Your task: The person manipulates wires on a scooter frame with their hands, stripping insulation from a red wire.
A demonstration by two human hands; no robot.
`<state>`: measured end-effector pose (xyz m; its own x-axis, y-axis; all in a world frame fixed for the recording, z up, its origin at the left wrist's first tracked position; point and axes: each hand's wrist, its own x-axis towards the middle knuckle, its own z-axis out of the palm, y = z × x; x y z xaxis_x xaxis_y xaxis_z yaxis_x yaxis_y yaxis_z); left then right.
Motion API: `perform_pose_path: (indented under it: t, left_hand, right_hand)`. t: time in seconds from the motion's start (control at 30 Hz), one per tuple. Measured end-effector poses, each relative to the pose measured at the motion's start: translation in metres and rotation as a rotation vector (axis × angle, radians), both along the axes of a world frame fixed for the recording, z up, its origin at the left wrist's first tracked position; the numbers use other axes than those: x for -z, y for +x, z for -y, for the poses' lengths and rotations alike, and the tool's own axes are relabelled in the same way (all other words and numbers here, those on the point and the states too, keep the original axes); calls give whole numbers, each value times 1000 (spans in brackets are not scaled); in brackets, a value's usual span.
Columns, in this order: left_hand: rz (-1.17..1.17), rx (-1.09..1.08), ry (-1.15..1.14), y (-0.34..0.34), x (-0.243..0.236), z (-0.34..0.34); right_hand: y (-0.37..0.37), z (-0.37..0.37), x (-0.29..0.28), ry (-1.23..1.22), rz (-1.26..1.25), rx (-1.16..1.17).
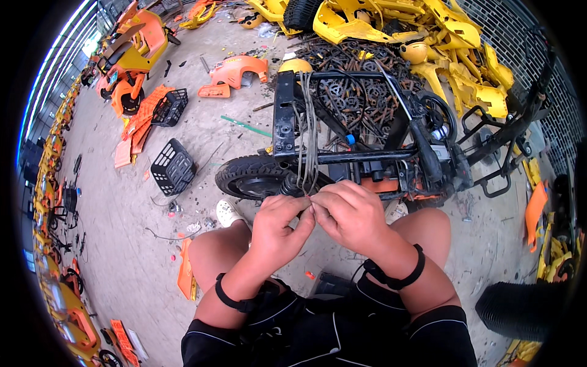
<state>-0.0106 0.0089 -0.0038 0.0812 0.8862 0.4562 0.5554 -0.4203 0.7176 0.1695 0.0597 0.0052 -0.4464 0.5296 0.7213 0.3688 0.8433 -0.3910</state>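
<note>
In front of me lies the black frame point(284, 125) of a stripped electric scooter, with a wheel and black tire point(241, 178) at its left end. Several thin grey cables point(309, 131) are draped over its near rail and come down to my fingers. My left hand point(276, 221) and my right hand point(353, 215) meet fingertip to fingertip, both pinching the cables' lower ends. Whether the ends are twisted or tied is too small to see. A black coil spring point(290, 185) sits just behind the left fingers.
Greasy metal parts point(348, 82) are heaped beyond the frame, with yellow plastic panels point(458, 37) behind. Two black baskets, one nearer point(173, 166), and orange panels point(239, 72) lie on the floor at left. Black stacked baskets point(520, 309) stand at lower right. Scooters point(73, 312) line the left side.
</note>
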Motion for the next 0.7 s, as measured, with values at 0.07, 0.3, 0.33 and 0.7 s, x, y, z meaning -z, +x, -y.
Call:
perform_pose_path:
  t: [0.07,0.3,0.33,0.7]
  left_hand:
    - [12,10,-11,0,0,0]
    - [128,48,-2,2,3,-3]
    - [135,62,0,2,2,-4]
    - [188,78,-25,5,0,-5]
  right_hand:
    - [1,1,2,-18,8,6]
    - [2,3,2,-125,-46,-17]
    - [2,4,1,-149,-55,-19]
    - [5,4,0,-286,-159,-57]
